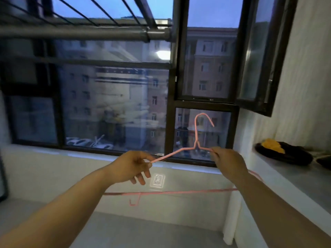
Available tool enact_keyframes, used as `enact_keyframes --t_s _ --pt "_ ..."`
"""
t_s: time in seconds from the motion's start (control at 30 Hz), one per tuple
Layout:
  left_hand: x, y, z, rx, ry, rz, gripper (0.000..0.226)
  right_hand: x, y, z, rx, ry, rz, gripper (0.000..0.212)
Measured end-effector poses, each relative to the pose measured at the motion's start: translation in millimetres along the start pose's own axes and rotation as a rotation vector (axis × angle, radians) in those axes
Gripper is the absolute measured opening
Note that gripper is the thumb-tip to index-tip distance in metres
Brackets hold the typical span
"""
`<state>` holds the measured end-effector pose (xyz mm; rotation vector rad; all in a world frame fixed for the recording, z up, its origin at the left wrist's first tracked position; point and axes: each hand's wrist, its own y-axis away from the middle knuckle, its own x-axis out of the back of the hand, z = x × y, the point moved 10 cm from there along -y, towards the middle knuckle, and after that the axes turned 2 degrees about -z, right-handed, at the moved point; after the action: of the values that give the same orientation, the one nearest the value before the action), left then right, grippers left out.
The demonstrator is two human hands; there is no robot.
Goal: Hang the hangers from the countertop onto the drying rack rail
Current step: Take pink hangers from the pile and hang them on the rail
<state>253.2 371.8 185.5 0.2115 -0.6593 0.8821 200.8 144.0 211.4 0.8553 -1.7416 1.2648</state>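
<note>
I'm holding a pink wire hanger (196, 140) up in front of the window (114, 108), my left hand (131, 168) pinching one shoulder and my right hand (228, 162) gripping the other (hook pointing up). It's sitting well below the drying rack rail (75, 34). A bottom bar with a small hook (161, 192) is showing lower down, blurry. Dark slippers (284, 153) are lying on the countertop (304, 179).

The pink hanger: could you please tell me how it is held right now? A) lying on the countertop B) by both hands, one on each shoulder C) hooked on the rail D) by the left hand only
B: the left hand and right hand each pinch a shoulder of the hanger, hook up, well below the rail.
</note>
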Motion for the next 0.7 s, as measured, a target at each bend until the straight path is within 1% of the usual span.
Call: enact_keyframes --t_s 0.07,0.17,0.33,0.47,0.57,0.67,0.7 --pt "33 22 -21 0.04 -0.015 0.06 0.013 -16 -8 -66 0.106 -0.055 -0.031 0.031" --pt "87 55 -50 0.076 -0.061 0.194 0.014 -36 -16 -157 0.244 -0.145 -0.044 0.028" --pt "176 116 -106 0.17 -0.125 0.441 0.016 -61 -28 -286 0.411 -0.182 -0.058 0.028" --pt "237 163 -155 0.273 -0.15 0.594 0.018 -82 -42 -382 0.523 -0.273 -0.102 0.025" --pt "281 194 -187 0.354 -0.131 0.713 0.019 -90 -47 -452 0.631 -0.264 -0.124 0.026" --pt "319 221 -205 0.409 -0.162 0.782 0.019 -100 -58 -508 0.691 -0.306 -0.117 0.027" --pt "323 221 -205 0.417 -0.165 0.789 0.019 -99 -55 -509 0.687 -0.306 -0.158 0.027"
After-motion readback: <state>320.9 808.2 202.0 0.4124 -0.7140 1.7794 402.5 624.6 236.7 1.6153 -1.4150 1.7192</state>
